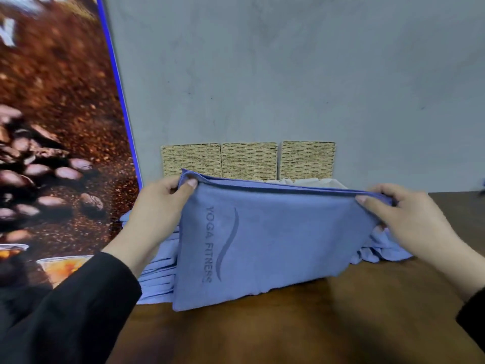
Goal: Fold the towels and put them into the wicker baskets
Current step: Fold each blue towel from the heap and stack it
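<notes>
- Left hand (160,206) is pinching the upper left corner of the blue towel (275,240), thumb lying on the near face and fingers curling behind the doubled edge
- Right hand (404,219) is gripping the upper right corner of the same towel, fingers curling over the top edge and bunching the cloth beneath the palm
- The towel is hanging folded between both hands, its top edge stretching nearly level and its lower edge touching the wooden tabletop (288,327)
- Lettering reading "YOGA FITNESS" with a curved line is running vertically down the towel's left portion
- A stack of folded blue towels (157,282) is lying on the tabletop, showing just left of the held towel and partly behind it
- A crumpled heap of blue cloth (383,248) is sitting to the right of the held towel, below the right hand
- Three wicker baskets (248,160) are standing in a row behind the held towel, against the grey wall (288,74); pale lining is showing behind the towel's top edge, towards its right
- A coffee-bean poster (52,127) is standing well left of the towel
- Black sleeves are covering both forearms
</notes>
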Motion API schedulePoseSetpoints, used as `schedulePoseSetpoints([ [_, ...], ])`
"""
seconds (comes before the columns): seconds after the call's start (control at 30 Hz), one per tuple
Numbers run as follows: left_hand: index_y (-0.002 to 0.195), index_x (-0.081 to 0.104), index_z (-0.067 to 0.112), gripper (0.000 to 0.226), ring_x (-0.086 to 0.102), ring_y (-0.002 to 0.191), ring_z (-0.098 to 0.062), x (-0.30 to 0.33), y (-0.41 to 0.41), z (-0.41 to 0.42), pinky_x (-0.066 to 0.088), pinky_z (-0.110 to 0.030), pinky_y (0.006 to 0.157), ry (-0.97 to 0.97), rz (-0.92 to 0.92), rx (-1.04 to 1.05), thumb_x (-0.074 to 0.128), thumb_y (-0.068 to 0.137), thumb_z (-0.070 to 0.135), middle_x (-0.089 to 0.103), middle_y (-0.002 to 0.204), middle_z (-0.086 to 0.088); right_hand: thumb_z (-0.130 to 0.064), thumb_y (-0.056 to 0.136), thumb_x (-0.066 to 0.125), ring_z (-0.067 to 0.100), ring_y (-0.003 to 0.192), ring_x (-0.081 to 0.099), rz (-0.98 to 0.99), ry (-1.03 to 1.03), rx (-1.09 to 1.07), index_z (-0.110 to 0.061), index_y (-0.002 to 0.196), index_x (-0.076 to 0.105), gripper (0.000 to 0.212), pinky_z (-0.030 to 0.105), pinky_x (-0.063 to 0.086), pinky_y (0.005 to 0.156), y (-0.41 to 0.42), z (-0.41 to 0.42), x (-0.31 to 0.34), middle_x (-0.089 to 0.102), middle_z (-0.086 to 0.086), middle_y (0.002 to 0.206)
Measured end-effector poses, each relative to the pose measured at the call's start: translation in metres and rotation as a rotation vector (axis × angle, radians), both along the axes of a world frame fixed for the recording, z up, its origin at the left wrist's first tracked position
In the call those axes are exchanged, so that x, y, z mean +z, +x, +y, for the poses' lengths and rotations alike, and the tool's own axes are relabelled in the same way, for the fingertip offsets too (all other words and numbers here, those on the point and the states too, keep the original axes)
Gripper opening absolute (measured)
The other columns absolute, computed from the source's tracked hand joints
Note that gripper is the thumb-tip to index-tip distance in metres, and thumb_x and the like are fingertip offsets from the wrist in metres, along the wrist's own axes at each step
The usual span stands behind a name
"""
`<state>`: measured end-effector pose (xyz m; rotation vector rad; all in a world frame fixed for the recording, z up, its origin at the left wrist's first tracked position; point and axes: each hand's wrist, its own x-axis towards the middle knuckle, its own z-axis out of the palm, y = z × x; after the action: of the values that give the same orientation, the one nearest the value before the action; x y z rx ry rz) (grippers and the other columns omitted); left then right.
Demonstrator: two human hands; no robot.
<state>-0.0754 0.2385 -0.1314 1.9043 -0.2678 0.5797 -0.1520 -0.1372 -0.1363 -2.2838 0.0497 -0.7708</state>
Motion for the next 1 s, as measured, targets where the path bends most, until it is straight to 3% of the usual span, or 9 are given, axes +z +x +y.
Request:
schedulePoseSetpoints([
  [0.17, 0.084, 0.064, -0.002, 0.033, 0.046, 0.066, -0.014, 0.008, -0.006, 0.005, 0.031, -0.037, 0.07, -0.09, 0.052, -0.052, 0.06, 0.099, 0.027, 0.058, 0.07, -0.002, -0.019, 0.102, 0.059, -0.008, 0.052, 0.058, -0.167, 0.281, 0.05, -0.017, 0.092, 0.067, 0.013, 0.004, 0.042, 0.05, -0.01, 0.007, 0.036, 0.068, -0.002, 0.068],
  [0.3, 0.089, 0.069, 0.007, 0.028, 0.046, 0.069, -0.016, 0.018, -0.015, 0.005, 0.035, -0.038, 0.071, -0.124, 0.039, -0.091, 0.059, 0.099, 0.031, 0.056, 0.074, -0.005, -0.035, 0.103, 0.055, 0.01, 0.068, 0.061, -0.224, 0.315, 0.039, -0.033, 0.094, 0.067, 0.016, 0.036, 0.05, 0.07, -0.017, 0.008, 0.038, 0.073, -0.005, 0.08],
  [0.4, 0.091, 0.075, 0.015, 0.024, 0.048, 0.071, -0.021, 0.03, -0.013, 0.004, 0.036, -0.04, 0.068, -0.139, 0.014, -0.147, 0.06, 0.097, 0.033, 0.061, 0.078, -0.024, -0.035, 0.103, 0.057, 0.008, 0.067, 0.063, -0.283, 0.406, 0.034, -0.038, 0.088, 0.069, 0.019, 0.034, 0.049, 0.07, -0.013, 0.006, 0.045, 0.073, -0.011, 0.077],
  [0.57, 0.084, 0.061, 0.001, 0.04, 0.038, 0.062, -0.018, 0.037, 0.026, -0.001, 0.033, -0.034, 0.066, 0.072, 0.065, -0.06, 0.062, 0.093, 0.04, 0.048, 0.07, -0.006, -0.032, 0.102, 0.057, 0.017, 0.067, 0.059, -0.141, 0.33, 0.023, -0.022, 0.097, 0.069, 0.016, 0.031, 0.043, 0.063, 0.028, -0.01, 0.044, 0.071, -0.004, 0.077],
  [0.67, 0.066, 0.046, 0.01, 0.037, 0.044, 0.053, -0.021, 0.022, 0.066, -0.011, 0.029, -0.029, 0.055, 0.317, 0.107, 0.043, 0.063, 0.097, 0.024, 0.044, 0.061, -0.008, -0.027, 0.103, 0.056, 0.014, 0.064, 0.057, 0.003, 0.2, -0.022, -0.014, 0.102, 0.068, 0.017, 0.031, 0.041, 0.061, 0.078, -0.016, 0.029, 0.065, -0.003, 0.073],
  [0.73, 0.091, 0.065, 0.014, 0.005, 0.059, 0.074, -0.029, 0.006, 0.086, -0.024, 0.039, -0.032, 0.059, 0.551, 0.118, 0.15, 0.064, 0.095, 0.018, 0.063, 0.083, -0.011, -0.03, 0.1, 0.061, 0.02, 0.079, 0.06, 0.139, 0.092, -0.048, -0.015, 0.114, 0.065, 0.021, 0.033, 0.043, 0.071, 0.108, -0.017, 0.009, 0.067, 0.001, 0.088],
  [0.8, 0.132, 0.059, 0.017, 0.037, 0.06, 0.105, -0.034, -0.016, 0.097, -0.035, 0.045, -0.037, 0.077, 0.738, 0.097, 0.218, 0.064, 0.095, 0.017, 0.061, 0.121, -0.014, -0.034, 0.096, 0.067, 0.022, 0.101, 0.061, 0.254, -0.051, -0.053, -0.023, 0.131, 0.058, 0.037, 0.032, 0.044, 0.084, 0.127, -0.012, -0.022, 0.064, 0.0, 0.112],
  [0.93, 0.133, 0.058, 0.025, 0.032, 0.059, 0.113, -0.025, -0.071, 0.072, -0.075, 0.047, -0.036, 0.09, 0.733, 0.021, -0.018, 0.052, 0.102, 0.02, 0.058, 0.13, -0.002, -0.029, 0.096, 0.067, 0.018, 0.115, 0.059, 0.222, -0.232, 0.133, -0.018, 0.13, 0.062, 0.036, 0.027, 0.041, 0.09, 0.121, 0.018, -0.096, 0.062, -0.007, 0.118],
  [1.0, 0.142, 0.052, 0.027, 0.037, 0.052, 0.127, -0.02, -0.106, 0.05, -0.097, 0.041, -0.032, 0.103, 0.823, 0.157, -0.191, 0.047, 0.105, 0.028, 0.053, 0.141, 0.002, -0.037, 0.099, 0.061, 0.008, 0.121, 0.056, 0.311, -0.29, 0.25, -0.026, 0.131, 0.061, 0.034, 0.019, 0.038, 0.094, 0.107, 0.031, -0.13, 0.057, -0.017, 0.123],
])
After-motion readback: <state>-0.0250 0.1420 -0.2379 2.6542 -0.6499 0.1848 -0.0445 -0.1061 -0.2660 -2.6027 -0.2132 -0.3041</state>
